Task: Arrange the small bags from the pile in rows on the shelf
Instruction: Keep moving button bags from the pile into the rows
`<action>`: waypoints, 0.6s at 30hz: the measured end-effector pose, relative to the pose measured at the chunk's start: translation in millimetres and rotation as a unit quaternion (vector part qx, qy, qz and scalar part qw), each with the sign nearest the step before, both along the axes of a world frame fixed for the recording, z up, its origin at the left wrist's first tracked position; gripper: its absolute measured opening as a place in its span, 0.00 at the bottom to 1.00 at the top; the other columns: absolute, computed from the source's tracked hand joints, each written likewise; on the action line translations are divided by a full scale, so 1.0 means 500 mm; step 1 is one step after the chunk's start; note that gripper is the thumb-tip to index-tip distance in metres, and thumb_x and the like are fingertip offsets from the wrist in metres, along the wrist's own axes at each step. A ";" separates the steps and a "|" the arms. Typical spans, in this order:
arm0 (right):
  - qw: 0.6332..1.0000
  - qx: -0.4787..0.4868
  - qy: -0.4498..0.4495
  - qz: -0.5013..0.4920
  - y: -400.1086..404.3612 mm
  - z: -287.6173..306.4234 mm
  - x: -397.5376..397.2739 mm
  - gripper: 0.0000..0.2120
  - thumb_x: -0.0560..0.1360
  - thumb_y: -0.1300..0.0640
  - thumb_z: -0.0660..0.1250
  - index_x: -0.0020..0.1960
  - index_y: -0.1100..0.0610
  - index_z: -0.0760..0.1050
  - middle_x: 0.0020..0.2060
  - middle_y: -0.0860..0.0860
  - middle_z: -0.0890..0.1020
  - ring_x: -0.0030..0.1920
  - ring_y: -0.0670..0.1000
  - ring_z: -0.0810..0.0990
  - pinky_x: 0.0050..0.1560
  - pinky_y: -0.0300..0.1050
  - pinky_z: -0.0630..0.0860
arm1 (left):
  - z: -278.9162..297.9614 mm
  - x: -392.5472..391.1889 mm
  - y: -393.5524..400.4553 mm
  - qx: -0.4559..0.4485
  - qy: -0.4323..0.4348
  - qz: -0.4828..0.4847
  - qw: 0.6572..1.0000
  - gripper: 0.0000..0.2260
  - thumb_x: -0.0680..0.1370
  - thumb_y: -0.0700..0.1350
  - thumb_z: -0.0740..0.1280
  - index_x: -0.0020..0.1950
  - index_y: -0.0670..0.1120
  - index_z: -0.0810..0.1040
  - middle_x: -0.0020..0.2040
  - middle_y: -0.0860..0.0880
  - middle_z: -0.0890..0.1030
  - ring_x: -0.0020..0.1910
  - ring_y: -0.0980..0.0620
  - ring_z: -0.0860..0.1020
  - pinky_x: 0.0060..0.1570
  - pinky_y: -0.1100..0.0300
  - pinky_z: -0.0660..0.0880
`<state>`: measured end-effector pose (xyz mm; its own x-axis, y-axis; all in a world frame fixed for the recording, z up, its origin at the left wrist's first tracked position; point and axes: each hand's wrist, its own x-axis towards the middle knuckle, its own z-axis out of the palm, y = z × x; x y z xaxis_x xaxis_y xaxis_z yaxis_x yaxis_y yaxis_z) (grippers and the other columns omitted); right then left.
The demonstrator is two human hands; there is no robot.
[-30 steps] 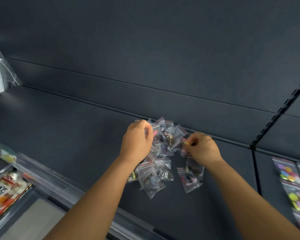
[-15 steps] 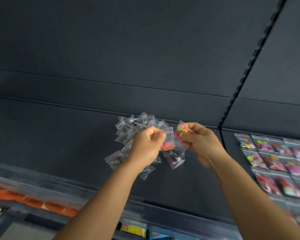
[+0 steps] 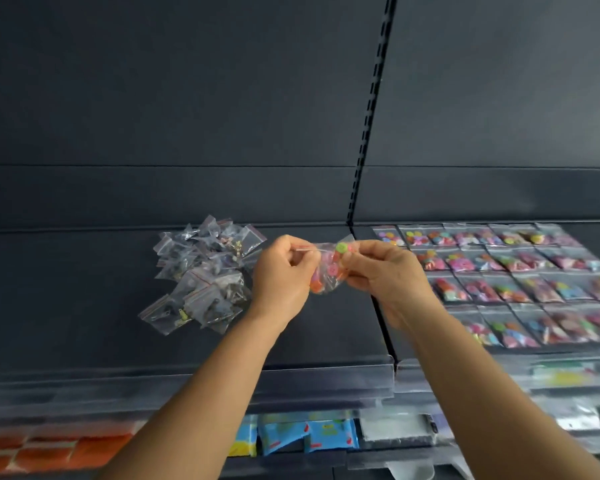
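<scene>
At the bottom of the frame we see a lower shelf level with orange packets [image 3: 32, 455] at lower left and blue packets [image 3: 305, 434] at lower centre, behind a clear plastic front lip [image 3: 326, 375]. Our two forearms rise from there toward the centre. Our left hand [image 3: 281, 275] has its fingers curled, thumb and forefinger pinching the top edge of a small clear bag [image 3: 328, 271] filled with bright buttons, orange, pink and green. Our right hand [image 3: 385, 271] pinches the same bag at its other side, fingers curled in around it. The bag hangs above the dark shelf [image 3: 84, 341], just right of centre. Left of our hands, the pile of small bags [image 3: 201, 275] lies on the shelf, heaped loosely with dark contents. On the right side of the frame, rows of colourful button bags [image 3: 516, 278] lie flat, edge to edge. Beyond stands the dark back panel [image 3: 187, 98], with a slotted upright [image 3: 368, 126].
</scene>
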<state>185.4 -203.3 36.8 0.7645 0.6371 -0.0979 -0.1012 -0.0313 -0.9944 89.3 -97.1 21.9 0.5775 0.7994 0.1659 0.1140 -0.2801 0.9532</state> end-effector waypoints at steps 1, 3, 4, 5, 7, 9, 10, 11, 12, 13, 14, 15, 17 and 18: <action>1.000 -0.004 -0.005 -0.012 -0.016 0.001 0.008 0.02 0.73 0.63 0.70 0.42 0.57 0.80 0.35 0.51 0.84 0.36 0.46 0.82 0.40 0.39 0.79 | 0.003 0.009 -0.008 0.012 0.003 -0.008 1.000 0.04 0.74 0.40 0.67 0.42 0.50 0.77 0.39 0.50 0.82 0.38 0.52 0.80 0.42 0.52 0.80; 0.999 -0.017 -0.010 -0.042 -0.051 -0.001 0.030 0.04 0.73 0.65 0.70 0.41 0.58 0.79 0.35 0.52 0.84 0.34 0.46 0.82 0.37 0.38 0.79 | 0.007 0.029 -0.024 0.030 0.004 -0.021 0.999 0.05 0.75 0.40 0.66 0.43 0.50 0.76 0.41 0.52 0.82 0.39 0.53 0.80 0.40 0.57 0.78; 0.998 -0.021 -0.006 -0.061 -0.070 -0.004 0.044 0.05 0.73 0.66 0.69 0.41 0.59 0.79 0.35 0.53 0.83 0.34 0.46 0.81 0.36 0.38 0.79 | 0.009 0.040 -0.032 0.036 0.008 -0.026 0.999 0.05 0.76 0.40 0.66 0.43 0.50 0.75 0.42 0.52 0.81 0.40 0.54 0.79 0.38 0.60 0.77; 0.997 -0.023 0.001 -0.076 -0.090 -0.005 0.058 0.05 0.73 0.67 0.68 0.42 0.59 0.78 0.35 0.53 0.82 0.33 0.47 0.81 0.36 0.38 0.79 | 0.012 0.051 -0.040 0.045 0.013 -0.033 0.998 0.05 0.77 0.40 0.65 0.44 0.50 0.75 0.42 0.53 0.81 0.40 0.54 0.79 0.37 0.62 0.76; 0.996 -0.020 0.007 -0.086 -0.126 -0.003 0.087 0.03 0.74 0.66 0.68 0.45 0.59 0.78 0.37 0.52 0.82 0.36 0.48 0.81 0.39 0.39 0.80 | 0.018 0.078 -0.060 0.068 0.031 -0.059 0.995 0.05 0.77 0.40 0.64 0.44 0.49 0.75 0.43 0.52 0.81 0.40 0.53 0.78 0.36 0.60 0.75; 0.997 -0.040 -0.038 -0.063 -0.159 -0.002 0.120 0.09 0.74 0.60 0.69 0.53 0.53 0.78 0.45 0.47 0.83 0.45 0.47 0.82 0.47 0.41 0.79 | 0.027 0.112 -0.090 0.091 0.047 -0.100 0.990 0.05 0.77 0.40 0.64 0.43 0.49 0.75 0.42 0.51 0.80 0.38 0.53 0.77 0.35 0.62 0.74; 0.995 -0.055 -0.072 -0.036 -0.173 -0.001 0.135 0.14 0.73 0.58 0.70 0.58 0.50 0.77 0.50 0.43 0.81 0.50 0.44 0.80 0.48 0.40 0.77 | 0.033 0.128 -0.107 0.098 0.051 -0.128 0.986 0.05 0.77 0.39 0.64 0.44 0.48 0.75 0.42 0.51 0.80 0.37 0.54 0.77 0.34 0.66 0.74; 0.993 -0.067 -0.101 -0.003 -0.188 0.003 0.150 0.18 0.73 0.57 0.71 0.61 0.47 0.75 0.53 0.41 0.80 0.53 0.41 0.78 0.48 0.37 0.76 | 0.038 0.147 -0.125 0.104 0.055 -0.156 0.981 0.04 0.77 0.39 0.64 0.44 0.47 0.75 0.42 0.51 0.80 0.37 0.55 0.77 0.33 0.69 0.73; 0.989 -0.075 -0.122 0.025 -0.204 0.006 0.167 0.21 0.72 0.57 0.72 0.62 0.46 0.74 0.54 0.40 0.79 0.54 0.40 0.78 0.47 0.36 0.75 | 0.044 0.167 -0.145 0.111 0.058 -0.180 0.976 0.04 0.77 0.39 0.64 0.44 0.47 0.75 0.42 0.52 0.79 0.39 0.55 0.77 0.34 0.70 0.73; 0.987 -0.084 -0.132 0.046 -0.223 0.009 0.185 0.20 0.71 0.57 0.72 0.62 0.47 0.75 0.52 0.42 0.80 0.52 0.41 0.79 0.46 0.36 0.76 | 0.050 0.187 -0.164 0.118 0.060 -0.197 0.971 0.05 0.77 0.40 0.65 0.43 0.48 0.75 0.42 0.54 0.79 0.40 0.56 0.77 0.37 0.70 0.74; 0.984 -0.099 -0.136 0.056 -0.243 0.012 0.205 0.17 0.71 0.58 0.72 0.59 0.49 0.77 0.49 0.45 0.82 0.49 0.44 0.80 0.45 0.37 0.77 | 0.054 0.209 -0.182 0.123 0.062 -0.206 0.969 0.06 0.77 0.40 0.65 0.42 0.49 0.75 0.41 0.55 0.79 0.41 0.57 0.78 0.39 0.68 0.74; 0.981 -0.117 -0.140 0.060 -0.265 0.018 0.225 0.12 0.71 0.59 0.72 0.54 0.51 0.80 0.45 0.47 0.83 0.44 0.45 0.81 0.43 0.37 0.77 | 0.059 0.231 -0.200 0.124 0.065 -0.210 0.968 0.06 0.77 0.40 0.65 0.42 0.50 0.75 0.41 0.56 0.80 0.41 0.58 0.78 0.41 0.67 0.74; 0.979 -0.136 -0.137 0.062 -0.312 0.025 0.269 0.03 0.71 0.60 0.72 0.44 0.53 0.81 0.37 0.48 0.83 0.38 0.46 0.79 0.39 0.36 0.76 | 0.066 0.275 -0.237 0.117 0.075 -0.214 0.967 0.06 0.77 0.40 0.66 0.42 0.50 0.76 0.41 0.55 0.80 0.39 0.60 0.78 0.42 0.68 0.74; 0.981 -0.131 -0.128 0.069 -0.334 0.026 0.293 0.03 0.71 0.59 0.73 0.41 0.53 0.80 0.35 0.48 0.83 0.37 0.46 0.78 0.40 0.37 0.76 | 0.068 0.297 -0.258 0.117 0.082 -0.216 0.966 0.05 0.77 0.41 0.66 0.43 0.50 0.76 0.40 0.55 0.80 0.38 0.60 0.78 0.41 0.69 0.74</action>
<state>331.8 -370.3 49.8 0.6942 0.7143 -0.0886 0.1738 -0.2858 -0.9424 237.7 -226.0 55.9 0.8824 0.4300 0.1910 0.0821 -0.5405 0.8373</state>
